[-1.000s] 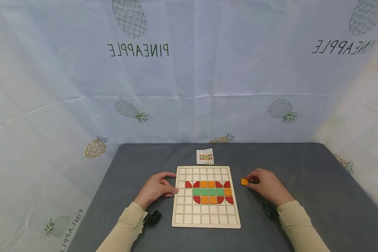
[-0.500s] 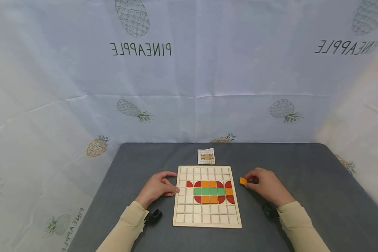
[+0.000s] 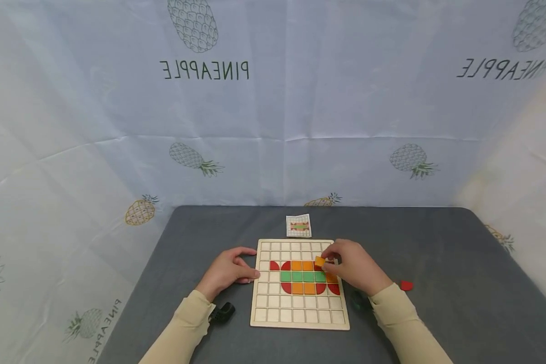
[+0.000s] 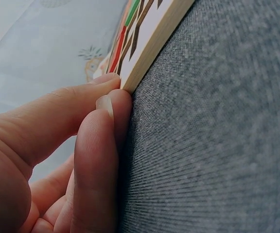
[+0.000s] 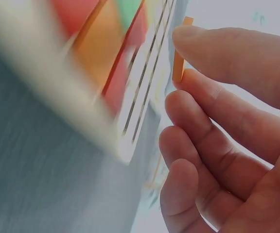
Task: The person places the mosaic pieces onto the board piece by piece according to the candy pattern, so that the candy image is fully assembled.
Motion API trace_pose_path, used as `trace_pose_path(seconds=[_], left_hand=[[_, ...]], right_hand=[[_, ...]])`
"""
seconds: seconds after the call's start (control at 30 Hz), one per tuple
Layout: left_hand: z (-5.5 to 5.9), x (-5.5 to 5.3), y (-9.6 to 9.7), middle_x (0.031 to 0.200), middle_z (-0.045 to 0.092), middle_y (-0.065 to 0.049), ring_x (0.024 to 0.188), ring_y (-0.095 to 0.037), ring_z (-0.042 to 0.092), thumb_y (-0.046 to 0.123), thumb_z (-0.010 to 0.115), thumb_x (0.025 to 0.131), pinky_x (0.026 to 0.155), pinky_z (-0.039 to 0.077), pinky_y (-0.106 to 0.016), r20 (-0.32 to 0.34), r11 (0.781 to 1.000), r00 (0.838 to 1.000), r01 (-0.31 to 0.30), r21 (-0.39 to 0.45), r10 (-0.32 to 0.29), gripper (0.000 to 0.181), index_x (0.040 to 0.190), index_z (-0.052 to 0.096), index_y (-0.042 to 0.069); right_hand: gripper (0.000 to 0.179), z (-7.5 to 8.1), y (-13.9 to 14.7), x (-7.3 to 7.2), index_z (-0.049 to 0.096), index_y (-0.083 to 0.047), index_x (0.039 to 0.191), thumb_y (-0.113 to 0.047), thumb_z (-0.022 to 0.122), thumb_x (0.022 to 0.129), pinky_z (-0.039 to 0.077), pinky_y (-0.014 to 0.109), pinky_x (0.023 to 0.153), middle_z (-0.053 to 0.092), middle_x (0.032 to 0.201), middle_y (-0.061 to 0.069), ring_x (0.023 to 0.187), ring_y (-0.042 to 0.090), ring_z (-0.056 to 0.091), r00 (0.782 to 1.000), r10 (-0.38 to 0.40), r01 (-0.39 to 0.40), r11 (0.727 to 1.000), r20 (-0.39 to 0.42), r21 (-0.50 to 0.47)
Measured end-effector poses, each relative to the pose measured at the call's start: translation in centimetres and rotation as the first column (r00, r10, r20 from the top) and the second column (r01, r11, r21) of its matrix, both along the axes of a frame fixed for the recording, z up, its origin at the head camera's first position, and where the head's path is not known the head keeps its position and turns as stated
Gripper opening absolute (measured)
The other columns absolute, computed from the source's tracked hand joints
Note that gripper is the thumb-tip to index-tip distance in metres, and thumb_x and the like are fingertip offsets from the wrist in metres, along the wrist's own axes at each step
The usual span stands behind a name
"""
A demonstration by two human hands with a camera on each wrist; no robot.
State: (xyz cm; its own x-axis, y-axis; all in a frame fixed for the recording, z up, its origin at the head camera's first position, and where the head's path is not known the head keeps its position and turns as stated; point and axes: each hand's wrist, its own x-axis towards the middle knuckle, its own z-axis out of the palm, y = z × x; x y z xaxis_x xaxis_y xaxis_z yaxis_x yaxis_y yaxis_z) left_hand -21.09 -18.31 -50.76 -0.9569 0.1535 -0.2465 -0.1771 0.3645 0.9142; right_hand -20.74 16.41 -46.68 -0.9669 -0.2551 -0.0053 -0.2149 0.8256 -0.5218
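Note:
A pale wooden grid board (image 3: 286,316) lies on the dark table with red, orange and green tiles set in its middle rows. My left hand (image 3: 227,272) grips the board's left edge; the left wrist view shows the thumb (image 4: 57,109) on the rim and a curled finger against the side. Above the upper right part of the board, my right hand (image 3: 355,265) pinches an orange square tile (image 3: 319,261) between thumb and forefinger. In the right wrist view this tile (image 5: 179,63) stands nearly edge-on, apart from the board. The right hand hides some right-hand cells.
A small pattern card (image 3: 298,226) lies behind the board. One loose red tile (image 3: 406,285) rests on the table (image 3: 473,303), right of the right sleeve. A white pineapple-print cloth (image 3: 336,101) hangs behind and at the sides.
My right hand has moved left from beside the board to above it, carrying the orange tile. This uncovers a red tile on the table. The left hand stays at the board's edge.

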Motion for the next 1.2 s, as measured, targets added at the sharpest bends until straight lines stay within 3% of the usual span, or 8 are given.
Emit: trace_pose_path(seconds=[0.23, 0.5, 0.73, 1.2], left_hand=[[0.0, -0.1, 0.0, 0.083, 0.074, -0.010, 0.071, -0.018, 0.074, 0.019, 0.099, 0.078, 0.070, 0.066, -0.033, -0.001, 1.000, 1.000, -0.009, -0.009, 0.009, 0.069, 0.141, 0.070, 0.016], [0.3, 0.0, 0.3, 0.083, 0.075, -0.010, 0.070, -0.018, 0.075, 0.019, 0.099, 0.079, 0.070, 0.066, -0.033, -0.001, 1.000, 1.000, 0.003, 0.002, -0.003, 0.068, 0.141, 0.070, 0.015], [0.2, -0.2, 0.3, 0.082, 0.075, -0.009, 0.070, -0.018, 0.075, 0.019, 0.098, 0.080, 0.071, 0.066, -0.032, -0.002, 0.999, 1.000, 0.027, 0.021, -0.027, 0.068, 0.141, 0.069, 0.013], [0.2, 0.0, 0.1, 0.082, 0.075, -0.009, 0.070, -0.017, 0.074, 0.019, 0.098, 0.080, 0.070, 0.066, -0.032, -0.001, 1.000, 1.000, 0.007, -0.004, -0.007, 0.067, 0.141, 0.070, 0.014]], right_hand=[[0.012, 0.1, -4.6, -0.3, 0.083, -0.017, 0.100, -0.018, 0.090, 0.090, 0.060, 0.035, 0.083, 0.071, 0.096, -0.007, 0.087, 0.010, 0.061, 0.994, 0.104, -0.105, 0.994, -0.032, -0.025], [0.011, -0.3, -8.1, 0.1, 0.084, -0.017, 0.101, -0.021, 0.088, 0.091, 0.058, 0.032, 0.081, 0.072, 0.092, -0.007, 0.086, 0.009, 0.059, 0.964, 0.247, -0.247, 0.969, -0.101, 0.019], [0.016, -0.8, -9.3, 0.6, 0.084, -0.017, 0.103, -0.023, 0.090, 0.090, 0.060, 0.031, 0.082, 0.072, 0.094, -0.007, 0.089, 0.010, 0.060, 0.956, 0.269, -0.265, 0.963, -0.116, 0.047], [0.014, -1.2, -9.9, 0.7, 0.084, -0.015, 0.100, -0.019, 0.091, 0.088, 0.060, 0.030, 0.078, 0.071, 0.091, -0.006, 0.086, 0.011, 0.060, 0.948, 0.290, -0.284, 0.957, -0.133, 0.062]])
